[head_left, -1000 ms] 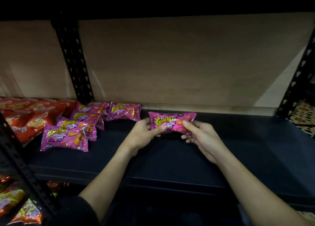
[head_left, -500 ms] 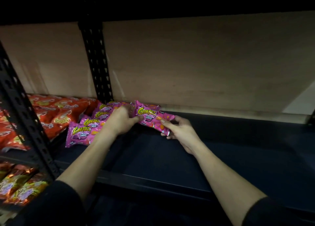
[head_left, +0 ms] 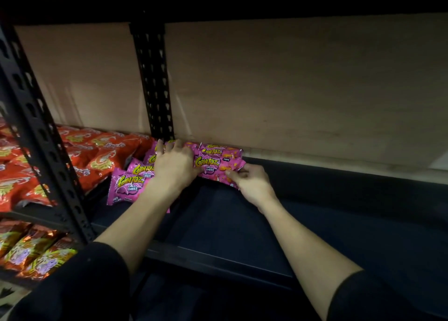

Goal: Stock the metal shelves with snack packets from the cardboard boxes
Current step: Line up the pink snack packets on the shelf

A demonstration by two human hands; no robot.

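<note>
A pink Corntoz snack packet [head_left: 218, 165] lies at the back of the dark metal shelf [head_left: 339, 223], overlapping another pink packet [head_left: 219, 149] behind it. My left hand [head_left: 174, 165] grips its left end, thumb on the front. My right hand [head_left: 249, 182] pinches its lower right corner. More pink packets [head_left: 126, 187] lie in a loose group just left of my left hand.
Orange snack packets [head_left: 97, 156] fill the neighbouring shelf bay at left, with more orange packets [head_left: 31, 250] on the shelf below. Black perforated uprights stand at the left front [head_left: 41, 136] and back [head_left: 155, 85]. A beige back panel [head_left: 291, 90] closes the rear.
Both hands carried the pink packet left and back toward the rear of the shelf, down onto the other pink packets. My view turned left, showing more of the orange packets.
</note>
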